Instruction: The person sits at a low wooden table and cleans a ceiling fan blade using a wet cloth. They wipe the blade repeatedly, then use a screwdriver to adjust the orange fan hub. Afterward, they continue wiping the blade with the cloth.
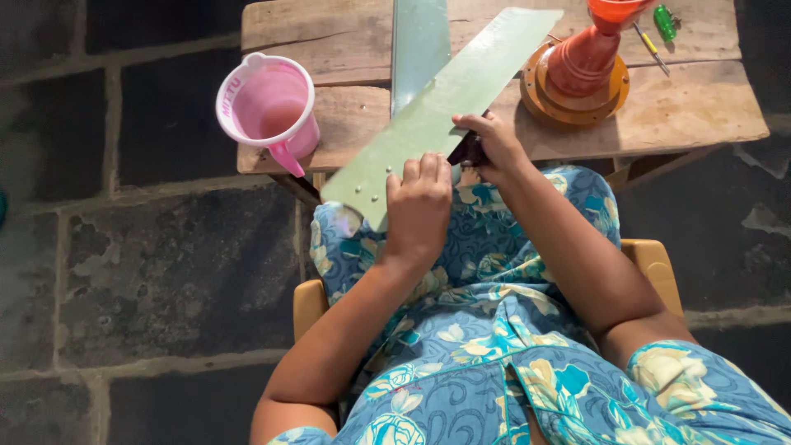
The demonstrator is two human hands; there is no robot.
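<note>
Pale green fan blade (428,115), long and flat, lying slantwise from the person's lap up onto the wooden worktop (692,107); broad end points to the far right, narrow end with small rivets hangs off the near edge above the knees. Left hand (418,206) lies on the blade's near end, fingers (430,170) pressed together and curled over its upper face, thumb not seen. Right hand (493,144) sits at the blade's right edge, just beside the left, fingers bent and closed on a small dark object (467,152) held against the blade; what the object is cannot be told. A second pale green blade (418,45) runs straight away from the viewer under the first, crossing it near mid-length. To the left on the worktop, a pink plastic jug (268,107) with white rim and handle toward the near edge, close to the worktop's left corner, well apart from both hands. To the right, an orange cone-shaped fan housing (581,70) on a round flanged base, just beside the first blade's far end. Behind it a thin screwdriver with yellow handle (651,48) and a small green tool (664,22), near the far right. Person seated on a yellow chair (655,268), blue flowered dress (486,330) covering the lap. Floor of dark stone slabs (148,272) with pale joints.
</note>
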